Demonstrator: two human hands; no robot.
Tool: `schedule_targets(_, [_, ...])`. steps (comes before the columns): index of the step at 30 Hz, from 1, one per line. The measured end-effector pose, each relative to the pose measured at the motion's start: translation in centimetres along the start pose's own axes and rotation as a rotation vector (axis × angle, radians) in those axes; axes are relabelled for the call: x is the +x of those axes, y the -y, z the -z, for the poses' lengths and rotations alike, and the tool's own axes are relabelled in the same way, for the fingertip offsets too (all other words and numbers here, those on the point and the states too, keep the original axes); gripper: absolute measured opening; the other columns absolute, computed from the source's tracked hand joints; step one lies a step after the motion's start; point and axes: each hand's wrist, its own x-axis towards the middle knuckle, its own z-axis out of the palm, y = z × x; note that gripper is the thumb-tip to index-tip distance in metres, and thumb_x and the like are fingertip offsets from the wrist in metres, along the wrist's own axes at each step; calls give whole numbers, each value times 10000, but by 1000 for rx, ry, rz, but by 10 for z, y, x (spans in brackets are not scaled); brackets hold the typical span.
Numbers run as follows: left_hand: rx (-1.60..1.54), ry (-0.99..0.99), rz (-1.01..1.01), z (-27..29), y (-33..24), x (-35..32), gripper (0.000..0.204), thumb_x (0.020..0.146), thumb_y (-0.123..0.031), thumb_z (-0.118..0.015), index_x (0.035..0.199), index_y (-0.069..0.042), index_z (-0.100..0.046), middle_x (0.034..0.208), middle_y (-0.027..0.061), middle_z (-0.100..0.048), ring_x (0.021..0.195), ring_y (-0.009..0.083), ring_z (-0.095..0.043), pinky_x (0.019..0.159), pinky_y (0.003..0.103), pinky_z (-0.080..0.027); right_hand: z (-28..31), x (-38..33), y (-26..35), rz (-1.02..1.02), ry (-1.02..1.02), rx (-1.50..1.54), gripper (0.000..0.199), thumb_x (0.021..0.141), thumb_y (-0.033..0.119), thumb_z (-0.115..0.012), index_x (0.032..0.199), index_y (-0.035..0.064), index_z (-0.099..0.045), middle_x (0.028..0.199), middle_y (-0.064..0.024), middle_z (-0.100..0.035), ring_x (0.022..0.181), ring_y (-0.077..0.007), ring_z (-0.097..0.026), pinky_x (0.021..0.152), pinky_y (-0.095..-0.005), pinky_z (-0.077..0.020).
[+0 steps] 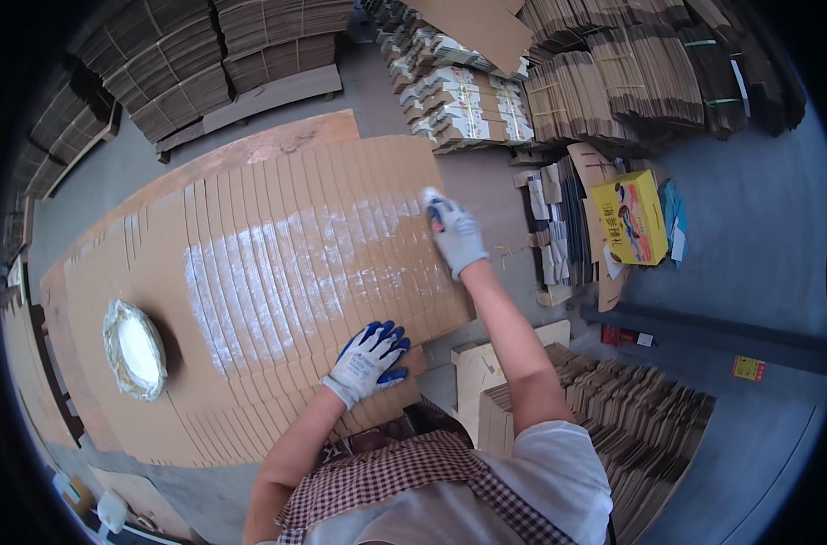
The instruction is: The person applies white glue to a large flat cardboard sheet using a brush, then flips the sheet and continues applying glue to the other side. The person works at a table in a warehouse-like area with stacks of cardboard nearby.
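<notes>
- a fanned row of flat cardboard sheets (277,272) lies overlapped across a long worktable (277,141), filling most of the picture's middle; each sheet shows only a narrow strip of its edge.
- a broad white band of wet glue (286,263) runs across the exposed strips, from the left-centre toward the upper right.
- the right hand (454,232), in a white and blue work glove, is closed around a brush (429,202) at the far right end of the glue band; the brush tip touches the cardboard near the row's upper right corner.
- the left hand (370,359), in a matching glove, lies flat and open with fingers spread on the near edge of the row, pressing on the sheets; it holds nothing.
- the two hands are well apart, one at the near edge and one at the far right.
- a round bowl of white glue (137,350) lined with plastic film sits on the sheets at the left.
- beside the table on the right stands a lower stack of folded cardboard blanks (631,427).
- further out, a yellow printed carton (631,218) stands on the grey floor, with tied bundles of flat boxes (631,73) behind it.
</notes>
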Motion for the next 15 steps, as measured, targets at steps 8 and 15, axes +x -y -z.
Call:
schedule_targets(8, [18, -10, 17, -1, 2, -2, 600, 911, -514, -559, 1342, -98, -565, 1404, 128, -528, 1342, 311, -456, 1147, 459, -324, 21, 18, 46, -271, -448, 669, 310, 776, 208, -811, 997, 50, -662, 929, -130, -682, 904, -283, -665, 832, -382, -518])
schedule_targets(15, [-9, -36, 23, 0, 2, -4, 565, 911, -488, -572, 1309, -88, -589, 1375, 140, -547, 1327, 315, -469, 1141, 462, -332, 23, 31, 40, -344, -406, 430, 344, 785, 293, -790, 942, 55, -597, 960, -133, -630, 867, -340, -650, 777, -426, -517])
